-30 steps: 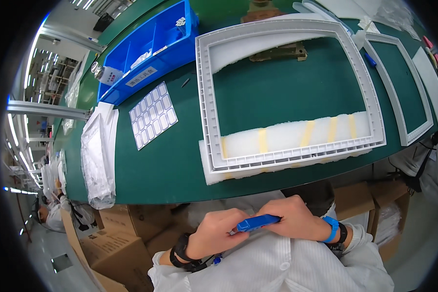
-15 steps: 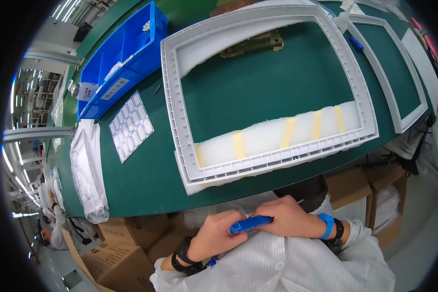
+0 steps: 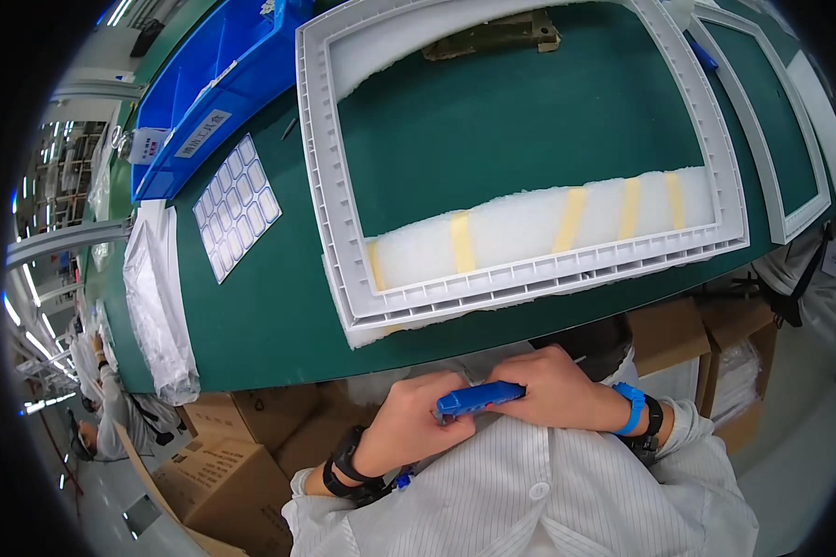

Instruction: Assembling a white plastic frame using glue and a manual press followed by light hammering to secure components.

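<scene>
Just below the table edge, close to my body, both hands meet at a blue tool (image 3: 481, 397) with a long narrow handle; its exact kind is hard to make out. My right hand (image 3: 550, 385) is wrapped round one end. My left hand (image 3: 416, 420) is curled closed at the other end, its fingertips partly hidden behind the tool. Beyond them a large white plastic frame (image 3: 529, 276) with a ribbed rim lies on the green table (image 3: 492, 148). White foam (image 3: 511, 227) with yellow tape strips shows inside its near side.
A blue divided bin (image 3: 237, 93) stands at the far left, near a label sheet (image 3: 238, 208) and a white plastic bag (image 3: 158, 297). A second frame (image 3: 762, 121) lies at right. Cardboard boxes (image 3: 215, 483) stand below the table. At far left a person (image 3: 111, 418) is at work.
The table and the things on it have shifted up in the view, as my head tilted. My hands stay together at the blue tool, which has turned slightly.
</scene>
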Demonstrator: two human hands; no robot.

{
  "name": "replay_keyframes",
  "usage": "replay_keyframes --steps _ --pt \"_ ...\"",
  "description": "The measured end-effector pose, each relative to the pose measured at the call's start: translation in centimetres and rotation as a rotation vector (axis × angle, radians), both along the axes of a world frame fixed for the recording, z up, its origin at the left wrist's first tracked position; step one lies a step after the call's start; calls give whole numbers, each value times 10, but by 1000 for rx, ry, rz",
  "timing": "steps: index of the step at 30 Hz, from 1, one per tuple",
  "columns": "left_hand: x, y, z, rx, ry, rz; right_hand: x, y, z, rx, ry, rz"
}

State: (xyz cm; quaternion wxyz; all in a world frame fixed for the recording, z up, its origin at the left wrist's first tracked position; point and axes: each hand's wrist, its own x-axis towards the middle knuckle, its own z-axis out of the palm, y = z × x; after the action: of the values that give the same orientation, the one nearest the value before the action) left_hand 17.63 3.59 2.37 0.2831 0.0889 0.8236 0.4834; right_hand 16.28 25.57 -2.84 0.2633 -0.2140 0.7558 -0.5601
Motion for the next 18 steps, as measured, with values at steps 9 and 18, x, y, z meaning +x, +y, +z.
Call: replay_keyframes --steps 9,18 --pt "3 -1 -8 28 -21 -4 6 -3 -5 -19 64 -16" --pt "10 -3 -24 241 -158 89 8 -2 -9 -49 137 44"
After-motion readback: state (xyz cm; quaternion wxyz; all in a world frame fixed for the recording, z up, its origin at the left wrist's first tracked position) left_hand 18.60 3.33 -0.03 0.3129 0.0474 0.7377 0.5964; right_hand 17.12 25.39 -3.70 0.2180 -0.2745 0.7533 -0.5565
